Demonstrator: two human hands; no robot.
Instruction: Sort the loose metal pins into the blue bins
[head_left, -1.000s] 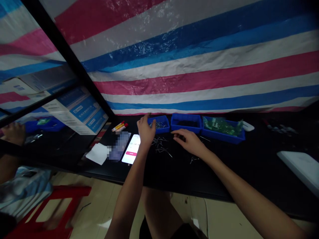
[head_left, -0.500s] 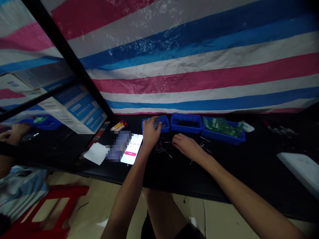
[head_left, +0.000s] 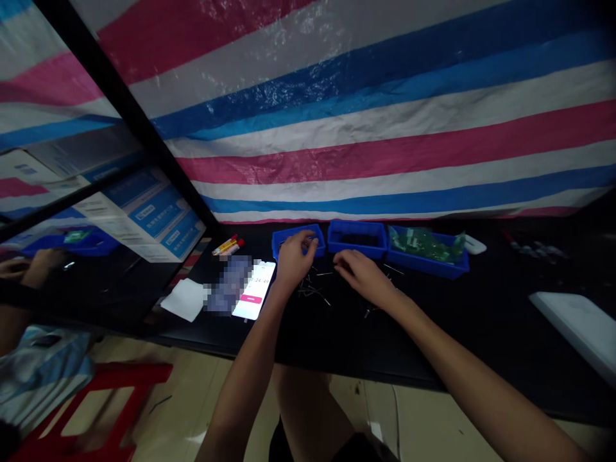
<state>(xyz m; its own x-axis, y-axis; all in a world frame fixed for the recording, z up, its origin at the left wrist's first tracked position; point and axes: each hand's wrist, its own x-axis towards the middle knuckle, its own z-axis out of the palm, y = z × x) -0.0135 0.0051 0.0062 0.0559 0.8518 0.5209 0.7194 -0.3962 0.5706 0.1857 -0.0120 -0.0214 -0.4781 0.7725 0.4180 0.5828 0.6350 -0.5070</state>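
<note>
My left hand (head_left: 296, 258) is over the front edge of the left blue bin (head_left: 280, 236), its fingers curled toward the thumb. Whatever may be between those fingertips is too small to make out. To the right, my right hand (head_left: 360, 273) is just in front of the middle blue bin (head_left: 357, 248), with its fingers bent together and pointing left. Its fingertips are too dim to show whether they hold anything. Several thin metal pins (head_left: 312, 290) lie scattered on the black table (head_left: 332, 343) between and below my hands. Dark small parts fill the middle bin.
A third blue bin (head_left: 433, 265) holds green plastic bags (head_left: 423, 244). Left of my arm lie a lit phone (head_left: 253, 292), a white paper (head_left: 185, 299) and glue tubes (head_left: 228, 246). A white box (head_left: 577, 327) is at right. Another person's hand (head_left: 45, 263) shows beyond the frame at left.
My left hand has drawn back slightly from inside the left bin, and its fingers have curled in. The right hand stays nearly in place. The view has shifted a little.
</note>
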